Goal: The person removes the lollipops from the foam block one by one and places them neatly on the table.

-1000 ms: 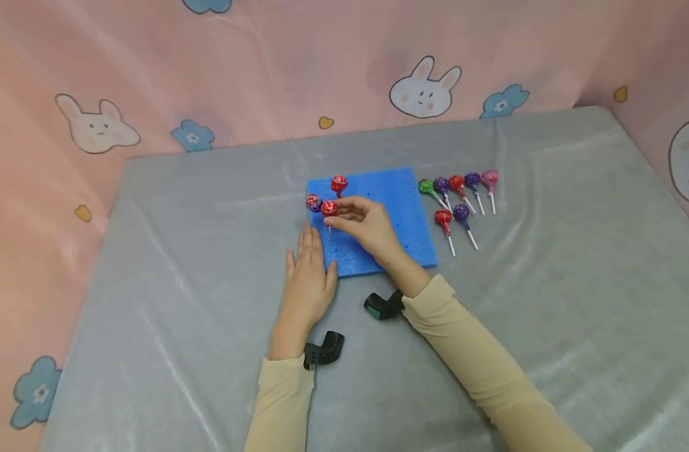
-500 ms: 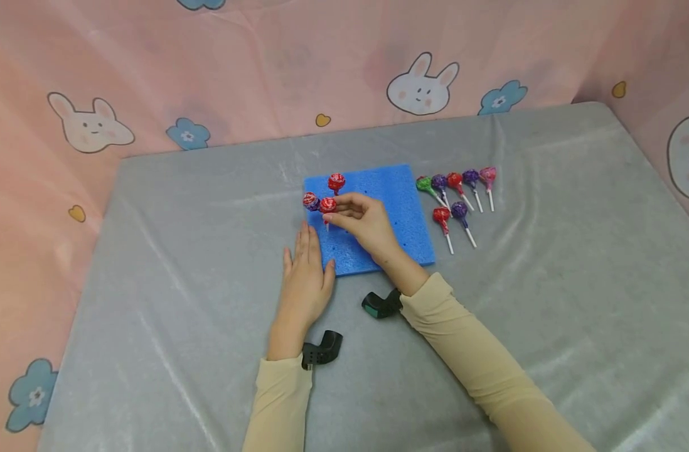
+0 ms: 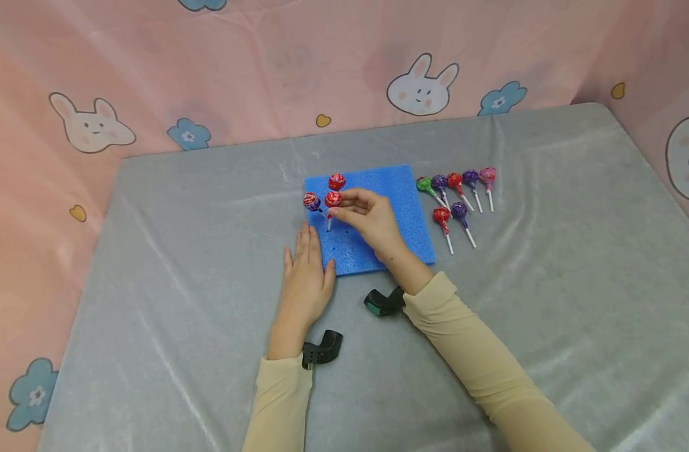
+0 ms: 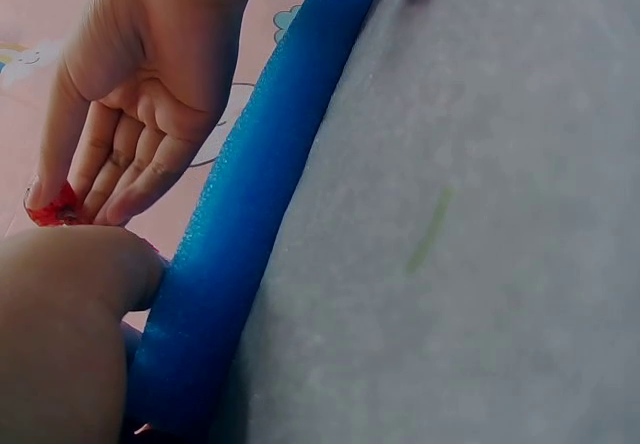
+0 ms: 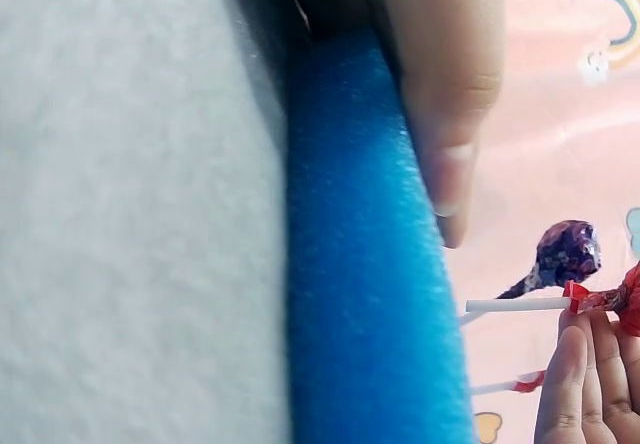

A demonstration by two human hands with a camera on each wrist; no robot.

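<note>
Since the frame half a second ago, a red lollipop [image 3: 333,199] has been shifted slightly up and to the right, with more of its white stick now exposed, and the right hand [image 3: 369,220] has been moved along with it. It is held over the left part of a blue foam block [image 3: 389,188], its stick pointed down — whether the tip is touching the foam or sunk into it cannot be told. The lollipop is pinched close to its head between the thumb and fingers [image 3: 358,195] of that hand, with only a narrow gap left between them. By the left hand [image 3: 307,276] nothing is gripped: its fingers are kept straight along the block's left edge, and its thumb is rested at the near edge. Just beyond the held lollipop, a second red lollipop [image 3: 337,182] is set upright in the block, and beside it, to the left, a red-and-purple lollipop [image 3: 311,201] is seen. To the right of the block, seven loose lollipops [image 3: 454,181] are laid on the grey-covered counter [image 3: 209,251] — five across the back, two in front
</note>
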